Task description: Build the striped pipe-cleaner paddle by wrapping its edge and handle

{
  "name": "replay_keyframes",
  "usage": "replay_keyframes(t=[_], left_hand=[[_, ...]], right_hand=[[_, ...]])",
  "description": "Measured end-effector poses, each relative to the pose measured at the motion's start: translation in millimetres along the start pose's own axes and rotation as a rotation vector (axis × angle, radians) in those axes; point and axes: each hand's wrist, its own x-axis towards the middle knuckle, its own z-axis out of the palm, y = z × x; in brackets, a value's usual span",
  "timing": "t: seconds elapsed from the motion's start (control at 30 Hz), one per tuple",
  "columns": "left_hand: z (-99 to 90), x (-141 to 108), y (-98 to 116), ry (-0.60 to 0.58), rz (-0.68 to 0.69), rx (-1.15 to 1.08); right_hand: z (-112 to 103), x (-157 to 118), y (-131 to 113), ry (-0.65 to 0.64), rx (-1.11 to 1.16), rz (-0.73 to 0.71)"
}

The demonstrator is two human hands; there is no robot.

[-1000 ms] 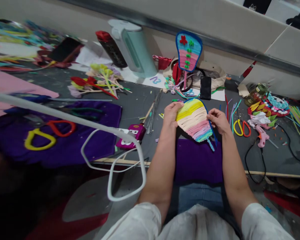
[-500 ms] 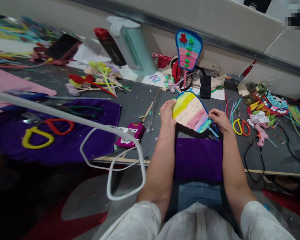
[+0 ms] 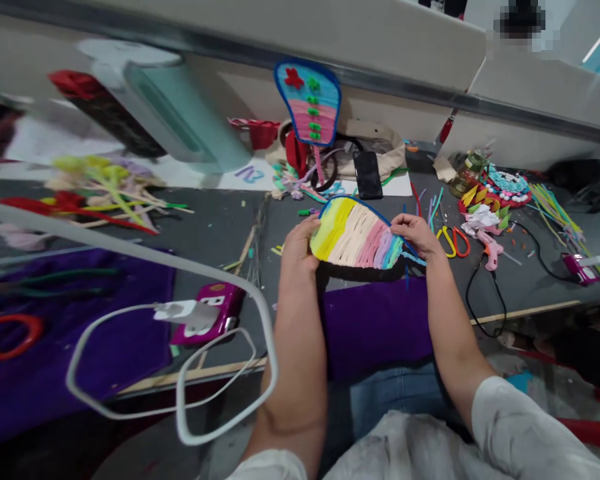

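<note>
A striped fan-shaped craft piece [image 3: 357,233], yellow, cream, pink, purple and blue with a blue edge, is held up over the front of the dark table. My left hand [image 3: 301,245] grips its wide yellow end. At the narrow end, beside a short light-blue twisted tail, my right hand [image 3: 414,235] pinches the blue edge. Below the piece lies a purple cloth [image 3: 377,323] at the table's front edge. Behind it stands a finished-looking blue and pink fan [image 3: 309,103] with a red flower and green bits on a pink stem.
A kettle [image 3: 180,110] and a dark bottle [image 3: 113,113] stand at the back left. A white cable [image 3: 267,327] loops in front, near a magenta power block [image 3: 213,310]. On the right are yellow-red scissors [image 3: 453,241], a pink glue gun [image 3: 491,252] and a jar [image 3: 470,170].
The view has swung to the right. The striped piece has turned, its wide end lying lower and its length more level. Both hands keep their hold on it.
</note>
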Motion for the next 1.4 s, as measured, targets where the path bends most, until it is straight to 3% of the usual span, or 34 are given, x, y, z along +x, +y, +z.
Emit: replay_keyframes(t=[0.4, 0.73, 1.0, 1.4], left_hand=[[6.4, -10, -4, -0.045, -0.269, -0.041], [10.9, -23, 1, -0.204, -0.32, -0.06], [14.5, -27, 4, -0.184, -0.36, -0.171], [11.2, -23, 4, -0.211, -0.347, -0.187]], right_hand=[[-14, 3, 1, -0.002, 0.123, -0.021], [-22, 0, 0, 0.054, 0.159, -0.012], [-24, 2, 3, 0.099, 0.107, 0.004], [-31, -11, -3, -0.078, 0.125, -0.015]])
